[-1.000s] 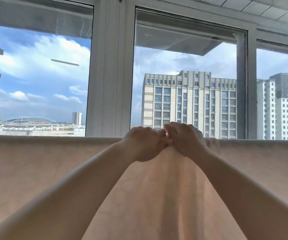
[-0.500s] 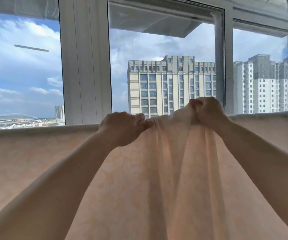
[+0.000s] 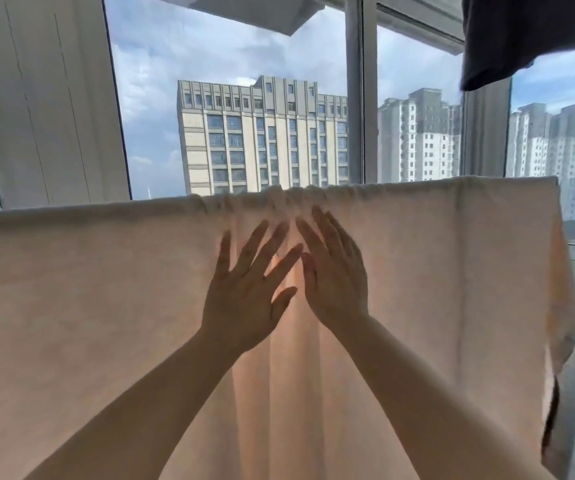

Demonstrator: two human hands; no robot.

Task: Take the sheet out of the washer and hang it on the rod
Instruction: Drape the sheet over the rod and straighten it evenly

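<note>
A pale peach sheet [image 3: 435, 271] hangs draped across the width of the view, its top fold running along a rod that the fabric hides. The fold is bunched into small pleats just above my hands. My left hand [image 3: 244, 289] is spread flat with straight fingers in front of the sheet's middle. Beside it, my right hand [image 3: 334, 271] is also flat with fingers straight, fingertips a little below the bunched fold. Whether the palms touch the cloth I cannot tell. The sheet's right edge hangs free.
Large windows with white frames [image 3: 47, 98] stand right behind the sheet, showing tall buildings and cloudy sky. A dark garment [image 3: 521, 32] hangs at the top right, above the sheet's right end.
Both hands let go of the gathered top fold, opened flat and dropped slightly lower against the sheet. The view swung right, bringing the sheet's right edge and the dark garment into sight.
</note>
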